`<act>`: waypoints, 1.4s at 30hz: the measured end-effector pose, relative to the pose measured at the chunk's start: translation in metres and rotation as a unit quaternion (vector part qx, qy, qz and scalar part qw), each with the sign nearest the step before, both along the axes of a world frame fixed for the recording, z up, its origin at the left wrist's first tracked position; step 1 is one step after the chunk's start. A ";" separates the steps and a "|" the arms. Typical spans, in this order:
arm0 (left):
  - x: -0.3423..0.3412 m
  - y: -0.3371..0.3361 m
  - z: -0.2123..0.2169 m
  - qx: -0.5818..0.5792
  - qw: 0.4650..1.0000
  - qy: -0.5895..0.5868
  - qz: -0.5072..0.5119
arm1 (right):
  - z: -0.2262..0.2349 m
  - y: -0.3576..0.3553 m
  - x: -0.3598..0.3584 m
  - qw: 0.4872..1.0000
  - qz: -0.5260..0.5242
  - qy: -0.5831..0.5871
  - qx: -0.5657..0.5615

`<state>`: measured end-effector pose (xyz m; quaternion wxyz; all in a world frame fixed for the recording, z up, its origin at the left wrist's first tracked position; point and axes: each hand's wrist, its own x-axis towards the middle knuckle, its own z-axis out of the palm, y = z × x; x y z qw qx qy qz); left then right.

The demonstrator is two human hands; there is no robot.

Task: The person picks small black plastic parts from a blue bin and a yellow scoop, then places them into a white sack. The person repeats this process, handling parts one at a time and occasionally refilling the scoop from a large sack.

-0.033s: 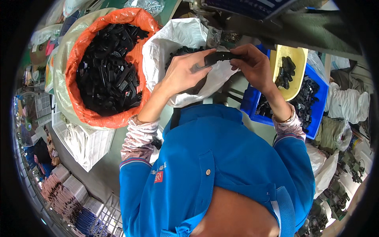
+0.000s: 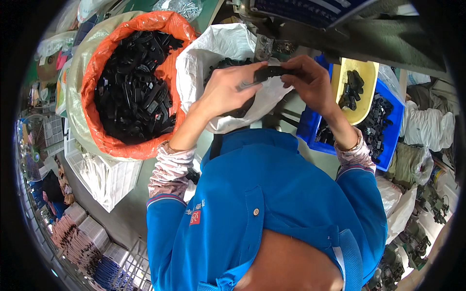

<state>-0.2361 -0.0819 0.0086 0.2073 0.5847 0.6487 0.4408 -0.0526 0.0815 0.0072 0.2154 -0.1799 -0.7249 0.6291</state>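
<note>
My left hand (image 2: 228, 91) grips one end of a long, narrow black plastic part (image 2: 268, 73), fingers pressed along it. The other end lies in the fingertips of my right hand (image 2: 310, 83). I hold the part roughly level in front of me, at the far edge of a white woven sack (image 2: 194, 63). Inside that sack, more black parts (image 2: 228, 63) show behind my left hand. The fine shape of the held part is partly covered by my fingers.
To the left, an orange-lined sack (image 2: 90, 97) is heaped with black parts. On the right a yellow tray (image 2: 371, 72) with several black pieces sits on a blue bin (image 2: 395, 126) of small black parts. A grey machine (image 2: 369, 41) overhangs the far side.
The black part has turned a little between my hands, so its notched edge shows less. Both hands stay in nearly the same place.
</note>
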 end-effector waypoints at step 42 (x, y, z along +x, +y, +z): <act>-0.071 0.033 0.016 -0.100 0.992 0.043 -0.072 | -0.127 0.098 -0.064 0.767 -0.018 -0.245 0.593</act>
